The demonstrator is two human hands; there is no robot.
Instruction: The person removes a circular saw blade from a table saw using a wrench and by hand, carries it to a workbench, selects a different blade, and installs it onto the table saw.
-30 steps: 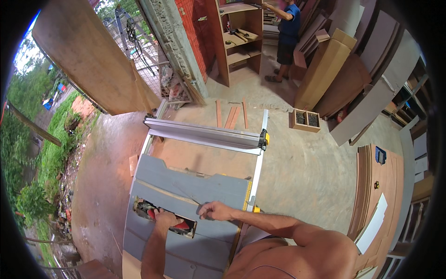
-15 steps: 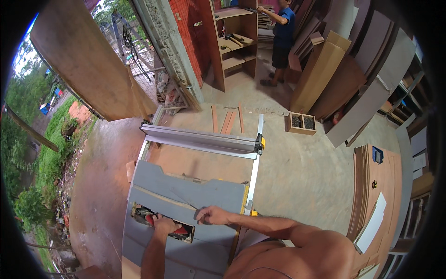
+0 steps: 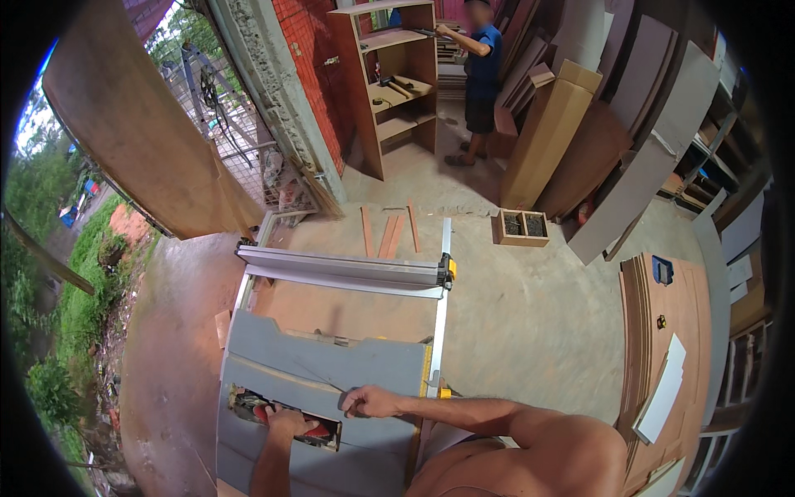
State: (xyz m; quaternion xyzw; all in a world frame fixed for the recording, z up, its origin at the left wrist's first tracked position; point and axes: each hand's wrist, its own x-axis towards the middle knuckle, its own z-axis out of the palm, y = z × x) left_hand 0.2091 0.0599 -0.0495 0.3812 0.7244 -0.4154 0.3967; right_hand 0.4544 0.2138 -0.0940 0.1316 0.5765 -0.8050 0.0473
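Note:
A grey table saw top [image 3: 373, 358] lies in front of me, with a long narrow opening [image 3: 333, 443] cut into it. My left hand [image 3: 286, 422] reaches down into this opening, its fingers closed around a red part [image 3: 318, 430] that shows on both sides of the hand. What lies beneath the fingers is hidden. Over the saw top, just right of the opening, my right hand [image 3: 370, 402] is closed on a thin dark rod [image 3: 325, 380], which points away to the far left. The rod's exact kind is too small to make out.
A metal rip fence [image 3: 344, 272] crosses the saw's far side between two rails. Wood strips [image 3: 390, 235] and a two-part wooden box [image 3: 522, 228] lie on the floor beyond. Stacked boards [image 3: 675, 331] stand at right. Another person [image 3: 482, 74] stands by a wooden shelf [image 3: 397, 87].
The whole view has shifted a little, so the scene sits slightly lower and further left. Both hands keep about the same places over the saw top.

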